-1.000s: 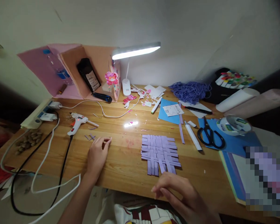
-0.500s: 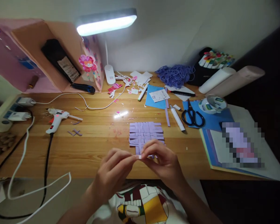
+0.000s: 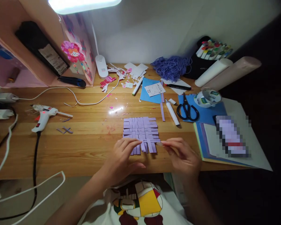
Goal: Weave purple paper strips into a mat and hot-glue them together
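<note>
A woven mat of purple paper strips lies flat on the desk, its loose strip ends sticking out along the sides and the near edge. My left hand rests over the mat's near left corner, fingers stretched out and touching the strips. Its thumb stands well apart, with nothing in the hand. At the mat's near right corner, my right hand pinches a small whitish piece between thumb and forefinger, close to the end of a purple strip. Whether that piece touches the strip, I cannot tell.
Right of the mat are a white marker, black scissors, a tape roll, stacked coloured paper and a blurred-out phone. A glue gun lies left. Blue-purple yarn and paper scraps sit behind.
My hands have moved apart from their meeting point near the desk's front edge. The left one has come down on the mat, the right one has gone rightwards. The view has shifted slightly.
</note>
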Tool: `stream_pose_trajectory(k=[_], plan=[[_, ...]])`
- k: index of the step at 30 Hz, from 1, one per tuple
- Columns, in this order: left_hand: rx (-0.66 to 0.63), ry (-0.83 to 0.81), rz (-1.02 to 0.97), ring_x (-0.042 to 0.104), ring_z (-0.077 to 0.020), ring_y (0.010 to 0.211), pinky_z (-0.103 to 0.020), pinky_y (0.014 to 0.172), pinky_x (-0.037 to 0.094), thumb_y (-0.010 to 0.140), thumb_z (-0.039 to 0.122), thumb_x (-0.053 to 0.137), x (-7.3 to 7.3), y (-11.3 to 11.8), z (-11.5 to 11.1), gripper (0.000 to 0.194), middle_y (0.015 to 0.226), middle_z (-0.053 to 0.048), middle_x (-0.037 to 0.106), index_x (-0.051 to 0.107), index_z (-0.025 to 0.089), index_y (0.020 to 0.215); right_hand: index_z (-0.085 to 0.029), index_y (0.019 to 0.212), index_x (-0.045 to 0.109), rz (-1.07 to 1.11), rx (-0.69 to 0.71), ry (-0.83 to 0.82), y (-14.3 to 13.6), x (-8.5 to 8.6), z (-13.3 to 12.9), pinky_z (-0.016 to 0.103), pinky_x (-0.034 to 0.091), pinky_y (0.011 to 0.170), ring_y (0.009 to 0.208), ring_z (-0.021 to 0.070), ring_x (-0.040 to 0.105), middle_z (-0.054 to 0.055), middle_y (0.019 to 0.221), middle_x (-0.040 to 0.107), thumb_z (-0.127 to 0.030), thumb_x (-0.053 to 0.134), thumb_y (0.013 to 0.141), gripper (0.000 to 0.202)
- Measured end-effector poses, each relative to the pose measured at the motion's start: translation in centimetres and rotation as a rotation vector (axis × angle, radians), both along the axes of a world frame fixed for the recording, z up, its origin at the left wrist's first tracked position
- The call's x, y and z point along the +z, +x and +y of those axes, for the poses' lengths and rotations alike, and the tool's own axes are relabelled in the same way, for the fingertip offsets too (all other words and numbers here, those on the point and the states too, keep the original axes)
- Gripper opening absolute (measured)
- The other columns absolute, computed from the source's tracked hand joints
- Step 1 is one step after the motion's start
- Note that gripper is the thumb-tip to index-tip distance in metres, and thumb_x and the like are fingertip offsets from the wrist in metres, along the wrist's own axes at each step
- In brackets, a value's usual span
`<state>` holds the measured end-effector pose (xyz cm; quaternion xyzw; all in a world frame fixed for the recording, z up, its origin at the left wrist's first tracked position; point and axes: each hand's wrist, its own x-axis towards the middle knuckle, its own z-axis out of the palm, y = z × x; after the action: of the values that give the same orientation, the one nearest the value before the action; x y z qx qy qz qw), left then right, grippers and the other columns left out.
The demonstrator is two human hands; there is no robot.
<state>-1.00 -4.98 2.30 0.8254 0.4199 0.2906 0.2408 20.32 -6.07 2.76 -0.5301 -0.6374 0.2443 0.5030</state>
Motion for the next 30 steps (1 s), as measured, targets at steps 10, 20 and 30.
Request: stream_pose_trajectory(k=[10,20,30], plan=[[0.090,-0.141,-0.011,0.060,-0.0182,0.082,-0.032,0.073,0.047,0.092,0.020,0.048,-2.5,2.3,2.2,0.015,0.088,-0.006,0.067,0.062,0.017,0.091,-0.023,0.082,0.064,-0.001,0.082,-0.217,2.1,-2.5,0.8,0.033,0.045,0.075,0.080,0.0189,0.059,0.003,0.080,0.062,-0.018,0.060,0.085,0.007],[0.191,-0.301,-0.095,0.063,-0.0155,0.071,-0.026,0.064,0.046,0.089,0.023,0.055,-3.7,2.4,4.9,0.012,0.079,-0.003,0.069,0.064,0.017,0.084,-0.021,0.080,0.068,-0.025,0.374,-0.324,0.4,-2.6,5.4,0.030,0.047,0.074,0.079,0.0173,0.062,0.002,0.080,0.067,-0.016,0.065,0.081,0.006],[0.176,-0.336,-0.113,0.062,-0.0140,0.069,-0.023,0.063,0.043,0.088,0.022,0.057,-4.3,2.3,5.4,0.012,0.077,-0.002,0.069,0.065,0.017,0.081,-0.020,0.079,0.068,-0.064,0.344,-0.323,-0.4,-3.9,6.1,0.031,0.047,0.072,0.078,0.0182,0.061,0.002,0.079,0.066,-0.010,0.063,0.080,0.011]])
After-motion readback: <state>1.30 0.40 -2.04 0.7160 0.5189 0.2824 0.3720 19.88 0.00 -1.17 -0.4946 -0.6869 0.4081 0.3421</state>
